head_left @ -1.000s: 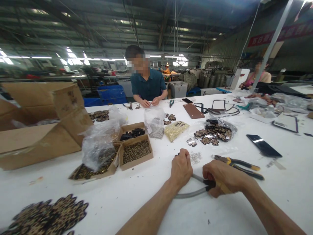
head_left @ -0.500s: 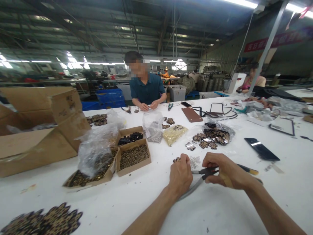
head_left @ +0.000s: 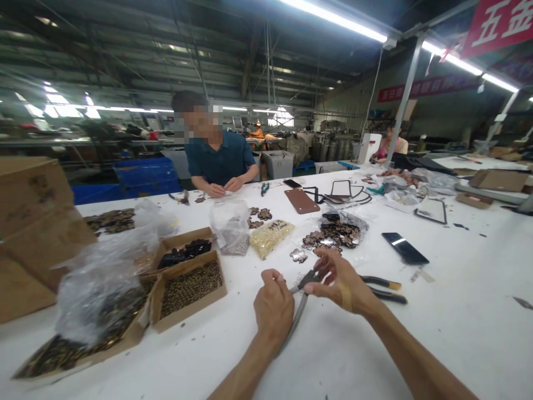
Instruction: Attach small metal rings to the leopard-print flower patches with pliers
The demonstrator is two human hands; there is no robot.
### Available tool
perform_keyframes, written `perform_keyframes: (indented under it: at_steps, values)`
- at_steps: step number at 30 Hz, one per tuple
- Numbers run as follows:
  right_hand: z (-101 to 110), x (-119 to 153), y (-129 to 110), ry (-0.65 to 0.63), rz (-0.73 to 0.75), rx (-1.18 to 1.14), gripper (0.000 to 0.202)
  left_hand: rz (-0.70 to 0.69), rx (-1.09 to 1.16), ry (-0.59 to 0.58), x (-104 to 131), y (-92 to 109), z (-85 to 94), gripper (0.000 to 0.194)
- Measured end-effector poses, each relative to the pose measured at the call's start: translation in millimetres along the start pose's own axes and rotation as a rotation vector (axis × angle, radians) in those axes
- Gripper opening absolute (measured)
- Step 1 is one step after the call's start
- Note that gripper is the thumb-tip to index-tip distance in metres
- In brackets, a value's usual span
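My left hand (head_left: 273,305) is closed around a grey handle of a pair of pliers (head_left: 307,279); the other grey handle (head_left: 298,322) swings out below it. The dark jaws point right, into my right hand (head_left: 339,280). There the thumb and curled fingers close in around the jaw tips, and whatever small piece they pinch is hidden. Tiny clear rings (head_left: 300,276) lie partly covered behind the pliers. Just beyond my hands is a silvery flower-shaped piece (head_left: 298,255), beside a heap of leopard-print flower pieces (head_left: 343,233) spilling from a plastic bag.
Black-and-yellow handled pliers (head_left: 381,289) lie by my right wrist, near a dark phone (head_left: 405,248). Leftward stand cardboard trays of small brass-coloured parts (head_left: 191,286), a bag of yellowish bits (head_left: 270,238) and a large carton (head_left: 37,222). A co-worker (head_left: 220,158) sits across the table.
The view has turned right, so table things and my hands appear further left. My left hand still grips the pliers, with my right hand at the jaws.
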State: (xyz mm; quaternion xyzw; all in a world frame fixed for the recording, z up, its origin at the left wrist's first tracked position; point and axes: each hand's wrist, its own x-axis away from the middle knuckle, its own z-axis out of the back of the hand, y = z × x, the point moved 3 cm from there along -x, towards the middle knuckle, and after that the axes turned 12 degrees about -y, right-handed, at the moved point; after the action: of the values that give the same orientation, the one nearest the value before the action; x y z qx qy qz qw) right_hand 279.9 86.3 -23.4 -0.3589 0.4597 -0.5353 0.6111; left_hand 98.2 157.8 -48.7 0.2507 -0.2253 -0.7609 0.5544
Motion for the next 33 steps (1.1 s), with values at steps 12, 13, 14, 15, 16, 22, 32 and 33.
perform_keyframes:
  at_steps: [12,13,14,15,16,22,32,33]
  values:
    - [-84.3,-0.3,-10.2,-0.055,0.030,-0.323,0.059,0.016,0.662,-0.025,-4.1,-7.2,-3.6,0.018]
    - [-82.7,-0.6,-6.3,-0.025,-0.010,-0.338,0.062,0.008,0.652,-0.015,-5.4,-8.5,-5.2,0.019]
    - [-81.1,-0.9,-2.5,-0.006,-0.047,-0.350,0.064,0.000,0.651,-0.005,-6.2,-9.5,-6.8,0.019]
    - [-79.5,-1.1,0.7,0.005,-0.074,-0.356,0.066,-0.007,0.660,-0.001,-6.4,-10.1,-8.4,0.021]
    - [-78.0,-1.3,2.9,0.010,-0.088,-0.359,0.067,-0.014,0.673,0.001,-6.0,-10.3,-9.9,0.022]
    - [-69.0,-2.6,1.5,0.020,-0.102,-0.402,0.066,-0.065,0.777,-0.054,-3.9,-6.1,-13.5,0.028]
    - [-63.2,12.1,2.8,-0.086,-0.228,-0.659,0.053,0.036,1.021,-0.095,-21.4,-26.3,-10.4,0.028]
    - [-64.9,14.9,6.0,-0.126,-0.279,-0.706,0.052,0.054,1.040,-0.095,-22.1,-30.5,-11.6,0.028]
